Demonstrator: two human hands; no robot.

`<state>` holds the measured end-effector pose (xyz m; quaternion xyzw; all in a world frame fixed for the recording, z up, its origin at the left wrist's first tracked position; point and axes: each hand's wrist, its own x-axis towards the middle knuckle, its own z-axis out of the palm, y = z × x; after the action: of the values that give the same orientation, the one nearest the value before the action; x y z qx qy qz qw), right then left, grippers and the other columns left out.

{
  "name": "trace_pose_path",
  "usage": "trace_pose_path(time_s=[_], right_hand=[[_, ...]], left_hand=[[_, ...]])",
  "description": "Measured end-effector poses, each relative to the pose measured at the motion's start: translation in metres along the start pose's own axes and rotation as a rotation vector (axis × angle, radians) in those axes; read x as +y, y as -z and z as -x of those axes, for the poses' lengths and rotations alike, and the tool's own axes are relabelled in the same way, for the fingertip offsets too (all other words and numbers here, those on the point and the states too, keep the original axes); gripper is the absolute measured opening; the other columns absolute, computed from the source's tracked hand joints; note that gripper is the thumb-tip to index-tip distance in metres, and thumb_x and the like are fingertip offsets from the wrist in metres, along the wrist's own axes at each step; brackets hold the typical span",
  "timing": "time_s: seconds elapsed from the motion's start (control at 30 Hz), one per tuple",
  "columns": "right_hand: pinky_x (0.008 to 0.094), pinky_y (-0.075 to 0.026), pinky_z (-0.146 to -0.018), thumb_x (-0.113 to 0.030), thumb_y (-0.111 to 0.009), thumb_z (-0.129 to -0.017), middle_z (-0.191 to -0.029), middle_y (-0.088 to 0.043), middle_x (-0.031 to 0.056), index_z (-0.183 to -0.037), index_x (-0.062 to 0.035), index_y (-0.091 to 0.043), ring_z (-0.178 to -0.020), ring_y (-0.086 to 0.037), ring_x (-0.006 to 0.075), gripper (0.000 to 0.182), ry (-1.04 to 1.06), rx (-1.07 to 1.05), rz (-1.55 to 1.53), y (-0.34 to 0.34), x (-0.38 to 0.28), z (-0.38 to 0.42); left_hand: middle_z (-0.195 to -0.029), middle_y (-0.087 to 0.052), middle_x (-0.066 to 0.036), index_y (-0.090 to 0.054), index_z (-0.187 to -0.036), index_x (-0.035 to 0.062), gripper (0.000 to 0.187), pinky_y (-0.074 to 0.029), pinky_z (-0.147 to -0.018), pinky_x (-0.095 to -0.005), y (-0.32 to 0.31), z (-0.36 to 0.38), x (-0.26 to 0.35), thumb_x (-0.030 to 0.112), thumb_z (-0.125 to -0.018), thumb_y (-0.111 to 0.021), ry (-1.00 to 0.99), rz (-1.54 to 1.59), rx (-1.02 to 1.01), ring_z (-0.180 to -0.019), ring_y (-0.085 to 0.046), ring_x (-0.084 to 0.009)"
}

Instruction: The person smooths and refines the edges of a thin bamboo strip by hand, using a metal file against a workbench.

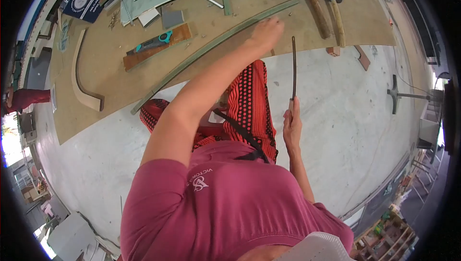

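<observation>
While our left hand (267, 31) presses flat, fingers together, on the long curved green strip (211, 49) lying across the brown board (110, 74) on the floor, our right hand (292, 123) is clamped on a thin file (294, 66); we should keep the strip steady.

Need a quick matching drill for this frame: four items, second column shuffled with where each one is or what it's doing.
Items:
1. left hand
2. right hand
3. teal-handled tool
4. two wooden-handled hammers

Places or states:
A. lying on a brown wood block on the board
B. gripping the handle of a thin dark blade, held upright
C. resting on the long curved strip
D. lying side by side near the board's far right edge

Pairs: 1-C, 2-B, 3-A, 4-D
</observation>
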<state>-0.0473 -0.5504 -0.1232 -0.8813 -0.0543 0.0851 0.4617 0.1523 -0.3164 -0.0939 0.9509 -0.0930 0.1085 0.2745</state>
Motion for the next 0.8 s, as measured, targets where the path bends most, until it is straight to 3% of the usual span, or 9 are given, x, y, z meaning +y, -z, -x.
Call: trace_pose_path(time_s=[0.13, 0.2, 0.27, 0.5, 0.57, 0.67, 0.73, 0.8], right_hand=[[0.0302, -0.048, -0.075, -0.004, -0.044, -0.097, -0.119, -0.060, 0.0179, -0.147, -0.0066, -0.029, -0.078, -0.056, 0.0202, 0.052, -0.020, 0.096, 0.022, 0.013, 0.014, 0.016], [0.0273, -0.046, -0.074, -0.004, -0.045, -0.098, -0.117, -0.060, 0.0154, -0.147, -0.0087, -0.029, -0.078, -0.054, 0.0176, 0.052, -0.097, 0.099, -0.003, 0.023, 0.019, 0.027], [0.0260, -0.046, -0.072, -0.002, -0.044, -0.097, -0.115, -0.060, 0.0128, -0.148, -0.0113, -0.029, -0.078, -0.053, 0.0161, 0.054, -0.216, 0.139, -0.061, 0.029, 0.028, 0.039], [0.0233, -0.044, -0.066, 0.000, -0.044, -0.096, -0.099, -0.058, 0.0074, -0.149, -0.0171, -0.027, -0.073, -0.049, 0.0121, 0.059, -0.204, 0.117, -0.102, 0.026, 0.038, 0.040], [0.0233, -0.043, -0.065, 0.000, -0.044, -0.096, -0.095, -0.057, 0.0066, -0.149, -0.0172, -0.027, -0.073, -0.049, 0.0116, 0.059, -0.184, 0.103, -0.069, 0.026, 0.025, 0.032], [0.0230, -0.042, -0.063, -0.001, -0.044, -0.096, -0.089, -0.054, 0.0058, -0.149, -0.0173, -0.027, -0.072, -0.048, 0.0107, 0.058, -0.160, 0.110, -0.034, 0.029, 0.013, 0.022], [0.0228, -0.042, -0.062, -0.002, -0.044, -0.097, -0.086, -0.053, 0.0056, -0.149, -0.0174, -0.028, -0.072, -0.048, 0.0101, 0.057, -0.153, 0.123, -0.036, 0.027, 0.012, 0.021], [0.0189, -0.035, -0.055, 0.004, -0.041, -0.094, -0.082, -0.049, -0.0003, -0.151, -0.0170, -0.025, -0.063, -0.039, 0.0062, 0.062, -0.069, 0.168, -0.029, 0.023, 0.014, 0.020]], left_hand=[[-0.105, -0.057, -0.018, -0.058, -0.106, 0.0011, 0.024, -0.051, -0.083, -0.0459, -0.053, -0.063, 0.004, 0.012, -0.086, -0.053, -0.016, -0.195, 0.026, -0.106, -0.056, -0.0361], [-0.104, -0.058, -0.017, -0.060, -0.105, 0.0010, 0.024, -0.052, -0.082, -0.0456, -0.072, -0.082, 0.002, 0.010, -0.084, -0.053, 0.006, -0.236, 0.085, -0.106, -0.056, -0.0349], [-0.105, -0.059, -0.015, -0.064, -0.100, 0.0002, 0.022, -0.053, -0.082, -0.0430, -0.087, -0.091, -0.006, 0.009, -0.082, -0.055, -0.026, -0.483, 0.048, -0.105, -0.056, -0.0315], [-0.104, -0.060, -0.015, -0.065, -0.096, -0.0001, 0.020, -0.055, -0.078, -0.0380, -0.075, -0.095, -0.016, 0.009, -0.079, -0.059, -0.132, -0.466, 0.032, -0.102, -0.056, -0.0296], [-0.114, -0.059, -0.016, -0.065, -0.105, 0.0016, 0.024, -0.052, -0.083, -0.0395, -0.075, -0.103, -0.016, 0.009, -0.083, -0.058, -0.054, -0.389, -0.069, -0.109, -0.055, -0.0302], [-0.102, -0.060, -0.017, -0.062, -0.099, 0.0008, 0.022, -0.056, -0.075, -0.0376, -0.081, -0.102, -0.015, 0.009, -0.079, -0.058, -0.051, -0.387, 0.051, -0.103, -0.056, -0.0303], [-0.103, -0.060, -0.018, -0.061, -0.100, 0.0014, 0.022, -0.055, -0.077, -0.0387, -0.067, -0.083, -0.006, 0.009, -0.080, -0.057, -0.095, -0.342, 0.068, -0.104, -0.056, -0.0315], [-0.104, -0.060, -0.019, -0.060, -0.100, 0.0019, 0.021, -0.054, -0.080, -0.0397, -0.045, -0.060, -0.006, 0.009, -0.081, -0.056, -0.149, -0.300, 0.068, -0.104, -0.055, -0.0326]])
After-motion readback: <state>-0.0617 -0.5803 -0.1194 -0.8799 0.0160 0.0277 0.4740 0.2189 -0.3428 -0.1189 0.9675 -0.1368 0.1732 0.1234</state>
